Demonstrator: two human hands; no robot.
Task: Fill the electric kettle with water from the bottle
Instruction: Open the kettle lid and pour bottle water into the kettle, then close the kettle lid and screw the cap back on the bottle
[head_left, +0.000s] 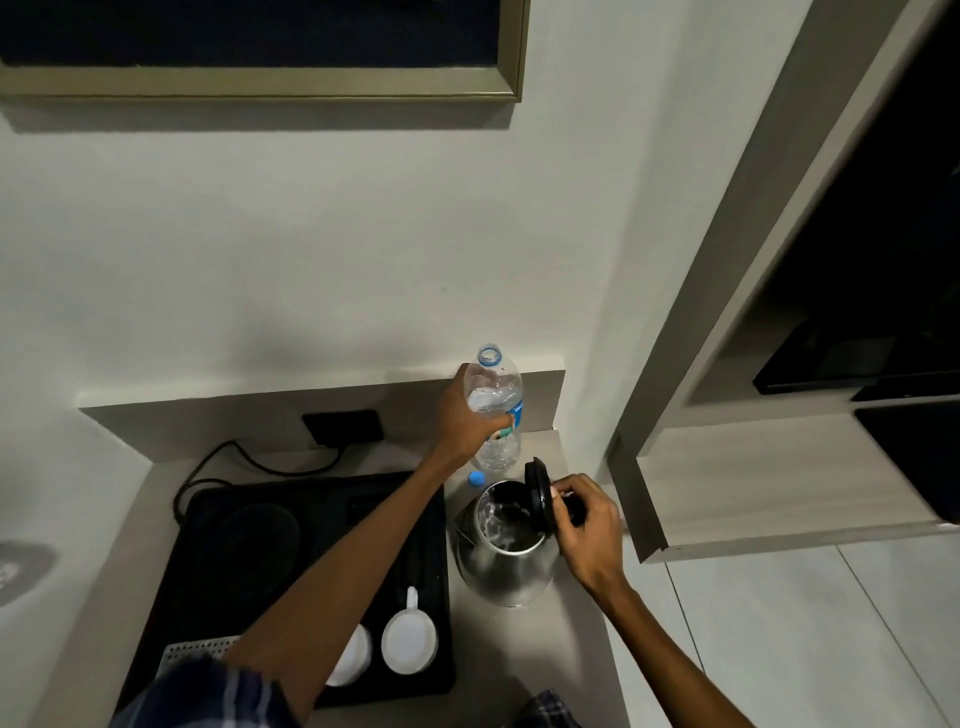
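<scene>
A steel electric kettle stands on the counter with its black lid tipped up and open; water glints inside. My right hand grips the kettle's black handle beside the lid. Behind the kettle a clear plastic water bottle with a blue label stands upright, uncapped, and my left hand is wrapped around its middle. The blue bottle cap lies on the counter between bottle and kettle.
A black tray left of the kettle holds the kettle's round base and two white cups. A black cord runs to a wall socket. The counter ends just right of the kettle, by a wooden shelf unit.
</scene>
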